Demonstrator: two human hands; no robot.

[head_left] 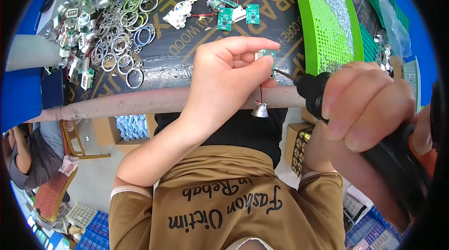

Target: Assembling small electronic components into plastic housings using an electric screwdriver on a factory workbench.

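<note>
- Left hand [224,74]: fingers pinched on a small green circuit board [268,54] with white plastic backing, held above the table edge [140,100]; a thin red wire hangs from it to a small silvery cone [260,109].
- Right hand [369,109]: clenched around a black, orange-trimmed electric screwdriver [355,123], its thin metal bit at the board.
- Green perforated plastic tray [327,30]: holds fine silvery screws.
- Loose pile, table's far left: shiny metal key rings [124,39].

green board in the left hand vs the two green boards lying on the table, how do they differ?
The held board is pinched in the left hand at the table edge, mostly hidden; the loose boards lie flat and fully visible. The held board meets the electric screwdriver tip, with a metal cone hanging below on wires; the loose boards are untouched. All are small and green.
</note>
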